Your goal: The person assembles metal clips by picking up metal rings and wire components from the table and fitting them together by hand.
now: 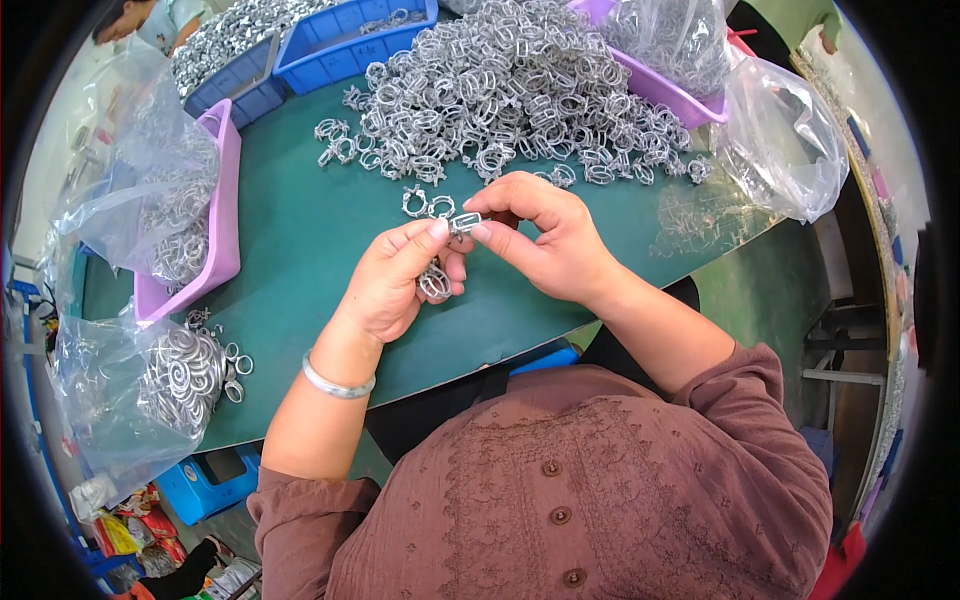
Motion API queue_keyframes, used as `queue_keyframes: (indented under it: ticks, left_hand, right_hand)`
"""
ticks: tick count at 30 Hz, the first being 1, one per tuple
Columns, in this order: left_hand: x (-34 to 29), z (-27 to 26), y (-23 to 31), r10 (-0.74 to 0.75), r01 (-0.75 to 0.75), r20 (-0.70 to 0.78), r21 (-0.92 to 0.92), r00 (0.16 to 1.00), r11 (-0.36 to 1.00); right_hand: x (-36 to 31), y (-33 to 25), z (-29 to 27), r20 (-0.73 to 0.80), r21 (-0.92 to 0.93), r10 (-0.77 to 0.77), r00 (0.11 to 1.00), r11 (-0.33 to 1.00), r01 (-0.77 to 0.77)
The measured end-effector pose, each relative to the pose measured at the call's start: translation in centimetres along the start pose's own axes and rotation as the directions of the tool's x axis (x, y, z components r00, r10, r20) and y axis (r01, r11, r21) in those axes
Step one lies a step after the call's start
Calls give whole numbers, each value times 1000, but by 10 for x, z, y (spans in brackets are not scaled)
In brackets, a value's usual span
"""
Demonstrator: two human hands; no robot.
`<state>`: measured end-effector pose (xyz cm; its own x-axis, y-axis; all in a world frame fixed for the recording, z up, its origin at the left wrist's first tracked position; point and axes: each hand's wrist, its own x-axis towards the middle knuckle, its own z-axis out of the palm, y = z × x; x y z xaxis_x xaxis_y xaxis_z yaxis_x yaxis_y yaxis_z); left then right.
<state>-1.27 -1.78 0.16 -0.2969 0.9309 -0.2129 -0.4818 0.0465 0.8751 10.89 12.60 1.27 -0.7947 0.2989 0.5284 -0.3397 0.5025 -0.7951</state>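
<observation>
Both hands meet over the green table. My left hand [392,272] pinches a silver metal ring clamp [464,224] between thumb and fingers. From the other side, the thumb and index finger of my right hand [558,245] grip the same clamp. A second ring clamp [434,284] rests in the curled lower fingers of my left hand. Just beyond the fingertips, two loose clamps [414,201] lie on the tabletop. Farther back rises a large heap of similar clamps [500,85].
A pink bin [232,190] with bagged metal parts stands left, near a pile of metal rings [185,375]. Blue bins [330,50] and a purple bin [690,108] line the back. A clear plastic bag [785,140] hangs at right. Another person [165,25] is at far left.
</observation>
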Motion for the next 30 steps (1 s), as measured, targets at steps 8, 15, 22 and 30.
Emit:
queue_keyframes:
  ticks: [8,15,22,30]
  left_hand:
    - [0,1,0,-23,24,-29,17,999,1000]
    - [0,4,-1,41,-36,-56,86,998,996]
    - [1,4,-3,88,-80,-67,115,994,990]
    - [1,4,-5,163,-152,-57,155,985,976]
  right_hand:
    - [-3,4,1,-12,32,26,1000,999,-26]
    - [-4,4,0,5,52,53,999,997,-53]
    - [-12,6,0,32,105,145,989,983,-148]
    - [-18,5,-5,152,337,259,954,894,-296]
